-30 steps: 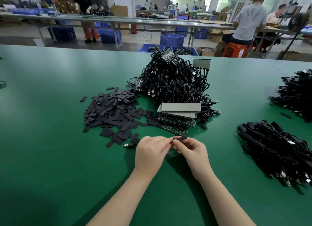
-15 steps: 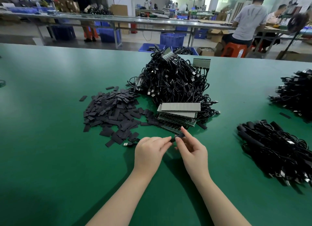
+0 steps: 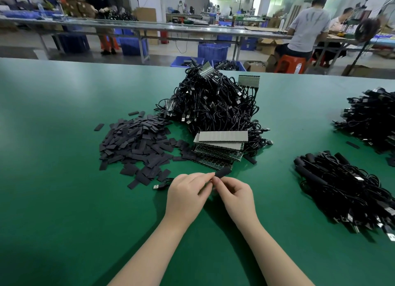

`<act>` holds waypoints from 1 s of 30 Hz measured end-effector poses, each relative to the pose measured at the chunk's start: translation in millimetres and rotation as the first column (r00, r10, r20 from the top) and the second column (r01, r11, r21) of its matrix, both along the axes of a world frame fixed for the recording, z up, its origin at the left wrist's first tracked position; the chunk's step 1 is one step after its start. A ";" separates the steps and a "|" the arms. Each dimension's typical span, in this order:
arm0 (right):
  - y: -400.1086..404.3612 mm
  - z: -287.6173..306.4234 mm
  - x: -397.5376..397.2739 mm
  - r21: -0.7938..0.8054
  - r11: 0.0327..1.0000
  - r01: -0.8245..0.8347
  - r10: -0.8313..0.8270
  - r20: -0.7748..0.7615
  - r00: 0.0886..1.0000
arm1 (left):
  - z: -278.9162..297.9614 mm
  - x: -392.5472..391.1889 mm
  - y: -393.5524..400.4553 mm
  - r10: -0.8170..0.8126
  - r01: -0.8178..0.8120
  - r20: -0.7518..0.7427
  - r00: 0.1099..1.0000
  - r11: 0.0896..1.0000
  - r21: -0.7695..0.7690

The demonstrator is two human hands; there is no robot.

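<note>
Two hands meet fingertip to fingertip over the green table [image 3: 64,200]. The left hand [image 3: 188,192] and right hand [image 3: 236,192], fingers curled, pinch the near end of a short, matte black sleeve [image 3: 223,172], which juts out at 1 o'clock. A thin black cable with a metal plug [image 3: 157,187] trails from under the left hand at 9 o'clock. At 11 o'clock lies a heap of flat black sleeves [image 3: 136,144]. At 12 o'clock sit stacked green circuit strips [image 3: 220,151] and, beyond them, a glossy tangle of cables [image 3: 213,106].
</note>
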State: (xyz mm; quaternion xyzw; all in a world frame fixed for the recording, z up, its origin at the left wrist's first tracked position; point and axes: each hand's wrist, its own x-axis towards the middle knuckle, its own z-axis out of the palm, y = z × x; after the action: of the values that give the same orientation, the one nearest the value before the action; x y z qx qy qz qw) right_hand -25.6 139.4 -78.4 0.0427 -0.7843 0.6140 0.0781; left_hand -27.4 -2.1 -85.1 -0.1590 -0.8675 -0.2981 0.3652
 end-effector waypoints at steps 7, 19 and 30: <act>4.6 -1.4 -7.0 -0.428 0.872 0.239 -0.204 0.127 0.971 | 0.0 -1.3 2.3 0.063 -0.054 0.106 0.992 0.995 -0.086; 63.4 85.7 -1.8 -0.206 0.877 0.434 -0.476 -0.242 0.846 | 3.4 3.5 1.4 -0.004 0.000 0.082 0.997 0.999 0.046; 236.6 108.3 -30.4 0.946 0.254 0.200 -0.649 0.013 0.760 | 4.7 4.3 1.7 -0.020 0.015 0.151 0.988 0.999 0.029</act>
State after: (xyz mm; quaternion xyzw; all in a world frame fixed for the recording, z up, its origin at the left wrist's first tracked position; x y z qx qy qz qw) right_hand -56.0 376.0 29.9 -0.2695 -0.9615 0.0299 0.0453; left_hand -23.1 -0.4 -80.4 -0.1384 -0.8870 -0.3246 0.2979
